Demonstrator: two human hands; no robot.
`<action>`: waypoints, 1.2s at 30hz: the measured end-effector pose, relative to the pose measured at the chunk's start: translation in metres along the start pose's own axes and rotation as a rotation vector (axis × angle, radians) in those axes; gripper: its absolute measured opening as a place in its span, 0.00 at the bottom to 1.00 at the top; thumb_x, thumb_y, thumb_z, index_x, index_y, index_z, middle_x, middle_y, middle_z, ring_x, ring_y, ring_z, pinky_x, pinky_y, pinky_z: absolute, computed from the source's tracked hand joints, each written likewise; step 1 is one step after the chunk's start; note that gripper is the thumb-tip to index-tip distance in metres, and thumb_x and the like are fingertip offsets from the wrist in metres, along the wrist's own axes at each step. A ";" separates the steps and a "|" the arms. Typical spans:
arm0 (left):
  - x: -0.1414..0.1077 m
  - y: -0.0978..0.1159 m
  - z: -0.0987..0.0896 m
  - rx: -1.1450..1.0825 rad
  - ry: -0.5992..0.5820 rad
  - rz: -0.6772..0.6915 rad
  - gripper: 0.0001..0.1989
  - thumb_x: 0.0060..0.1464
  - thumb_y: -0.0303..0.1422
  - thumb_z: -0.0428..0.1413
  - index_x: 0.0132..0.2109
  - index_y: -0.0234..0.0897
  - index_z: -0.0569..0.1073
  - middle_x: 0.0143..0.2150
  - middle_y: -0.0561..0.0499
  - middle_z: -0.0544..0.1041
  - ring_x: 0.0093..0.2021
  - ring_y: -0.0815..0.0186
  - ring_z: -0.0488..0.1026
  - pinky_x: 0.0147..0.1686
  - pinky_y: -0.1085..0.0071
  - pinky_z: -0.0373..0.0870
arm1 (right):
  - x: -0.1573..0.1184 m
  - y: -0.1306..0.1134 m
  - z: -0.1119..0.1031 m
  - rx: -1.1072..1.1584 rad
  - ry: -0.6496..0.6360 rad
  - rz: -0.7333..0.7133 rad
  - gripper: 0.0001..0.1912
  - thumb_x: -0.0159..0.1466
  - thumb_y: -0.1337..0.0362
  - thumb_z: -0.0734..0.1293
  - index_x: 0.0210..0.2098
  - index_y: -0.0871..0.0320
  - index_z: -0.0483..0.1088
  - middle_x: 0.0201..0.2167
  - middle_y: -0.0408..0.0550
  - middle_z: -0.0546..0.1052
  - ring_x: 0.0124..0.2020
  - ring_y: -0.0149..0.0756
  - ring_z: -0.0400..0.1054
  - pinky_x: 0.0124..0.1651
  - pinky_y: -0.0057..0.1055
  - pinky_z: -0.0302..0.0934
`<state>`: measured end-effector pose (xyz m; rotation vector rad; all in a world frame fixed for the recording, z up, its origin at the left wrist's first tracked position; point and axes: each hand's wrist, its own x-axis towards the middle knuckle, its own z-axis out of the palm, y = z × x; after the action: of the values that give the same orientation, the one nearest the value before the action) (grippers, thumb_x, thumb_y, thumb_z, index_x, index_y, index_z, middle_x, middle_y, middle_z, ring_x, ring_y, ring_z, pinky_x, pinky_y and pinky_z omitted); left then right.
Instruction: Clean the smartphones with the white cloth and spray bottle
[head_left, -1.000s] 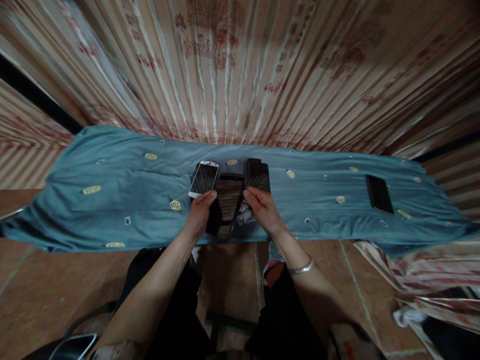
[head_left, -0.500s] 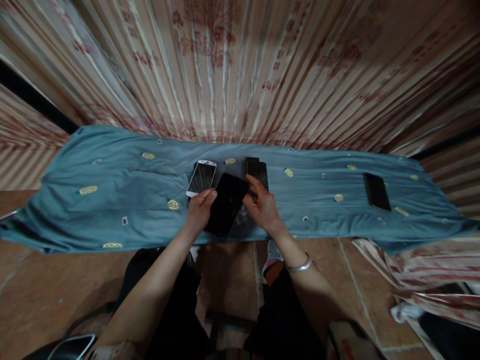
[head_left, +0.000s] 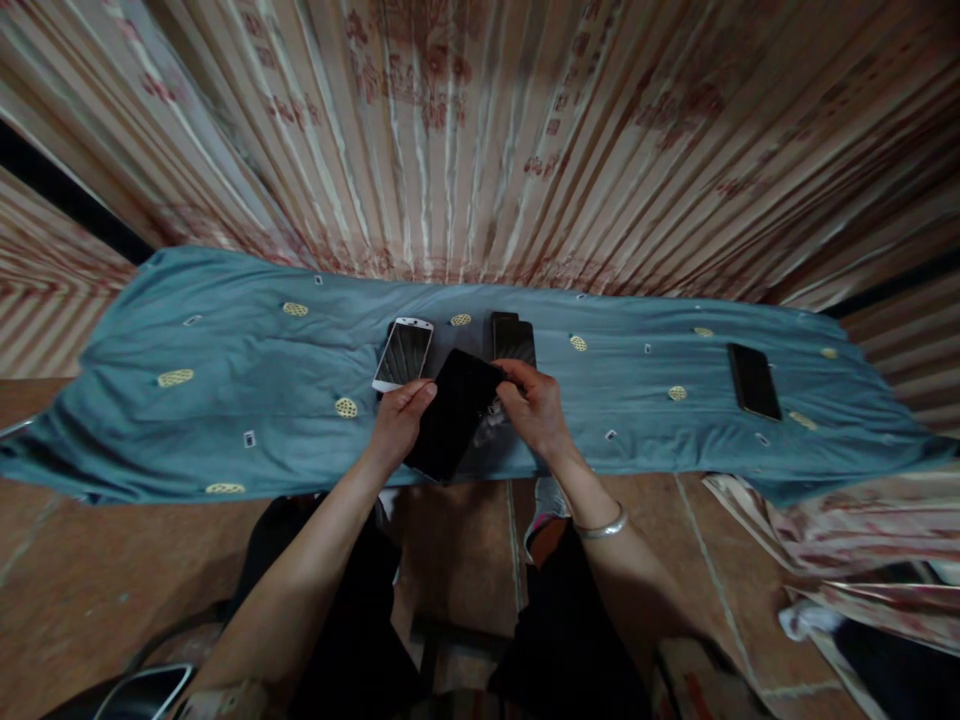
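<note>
Blue cloth [head_left: 630, 390], black device [head_left: 452, 418] between both grips [head_left: 397, 425] [head_left: 537, 408]

Centre: held smartphone [head_left: 448, 425], between left hand [head_left: 398, 422] (9 o'clock) and right hand [head_left: 536, 405] (3 o'clock). 11 o'clock, near: single smartphone [head_left: 405, 352]. 1 o'clock, near: paired smartphones [head_left: 519, 342], on cloth [head_left: 637, 395]. 3 o'clock, well apart: outlying smartphone [head_left: 754, 382], on cloth. 12 o'clock, behind cloth: curtain [head_left: 465, 160]. 6 o'clock, below: floor [head_left: 450, 560].

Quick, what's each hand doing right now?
Left hand: closed, holding the black device by its left edge.
Right hand: closed, pinching the same black device near its upper right corner.
</note>
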<state>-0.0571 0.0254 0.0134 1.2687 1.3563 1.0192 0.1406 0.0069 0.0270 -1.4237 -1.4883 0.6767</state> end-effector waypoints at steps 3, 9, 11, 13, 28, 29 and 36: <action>-0.002 0.000 0.002 -0.080 -0.017 -0.028 0.17 0.46 0.49 0.61 0.29 0.38 0.77 0.25 0.55 0.68 0.30 0.65 0.64 0.36 0.69 0.62 | 0.002 0.001 -0.002 0.024 -0.011 0.008 0.16 0.57 0.64 0.62 0.41 0.57 0.78 0.27 0.41 0.77 0.27 0.32 0.69 0.34 0.27 0.63; -0.005 -0.001 0.006 -0.221 -0.048 -0.092 0.21 0.42 0.52 0.65 0.29 0.37 0.78 0.24 0.55 0.69 0.28 0.67 0.64 0.31 0.70 0.60 | 0.004 0.007 -0.004 0.102 -0.011 0.051 0.15 0.57 0.64 0.63 0.38 0.57 0.79 0.25 0.41 0.75 0.25 0.31 0.67 0.30 0.27 0.62; -0.005 -0.002 0.007 -0.259 -0.062 -0.116 0.21 0.41 0.51 0.66 0.28 0.37 0.77 0.23 0.56 0.69 0.27 0.68 0.63 0.29 0.71 0.59 | 0.005 0.008 -0.005 0.139 -0.022 0.068 0.14 0.57 0.64 0.63 0.37 0.56 0.79 0.25 0.41 0.76 0.26 0.31 0.67 0.31 0.27 0.62; -0.005 -0.002 0.008 -0.292 -0.064 -0.135 0.21 0.40 0.51 0.67 0.27 0.37 0.76 0.22 0.56 0.68 0.26 0.69 0.63 0.28 0.72 0.59 | 0.005 0.010 -0.004 0.184 -0.027 0.092 0.14 0.57 0.63 0.63 0.36 0.55 0.80 0.25 0.41 0.76 0.26 0.31 0.67 0.30 0.26 0.62; -0.006 0.003 0.015 -0.518 -0.055 -0.206 0.21 0.35 0.49 0.70 0.29 0.38 0.77 0.26 0.53 0.78 0.35 0.61 0.77 0.39 0.67 0.71 | 0.010 0.012 0.009 0.421 0.024 0.200 0.15 0.56 0.50 0.70 0.34 0.55 0.79 0.30 0.41 0.78 0.34 0.33 0.70 0.39 0.29 0.64; -0.005 0.002 0.014 -0.528 -0.035 -0.198 0.21 0.35 0.49 0.71 0.30 0.38 0.77 0.27 0.53 0.78 0.36 0.61 0.78 0.40 0.67 0.71 | 0.009 0.010 0.009 0.423 0.015 0.205 0.17 0.56 0.48 0.70 0.32 0.55 0.79 0.28 0.40 0.77 0.32 0.32 0.69 0.37 0.29 0.63; 0.011 -0.006 0.004 -0.626 0.090 -0.074 0.21 0.39 0.47 0.71 0.34 0.36 0.77 0.34 0.49 0.82 0.46 0.57 0.79 0.49 0.64 0.72 | -0.002 -0.006 0.007 0.354 -0.474 0.156 0.30 0.57 0.35 0.69 0.23 0.56 0.73 0.20 0.38 0.70 0.23 0.27 0.61 0.27 0.25 0.56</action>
<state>-0.0537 0.0355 0.0053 0.7055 1.0169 1.3255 0.1316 0.0051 0.0285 -1.1574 -1.5169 1.3760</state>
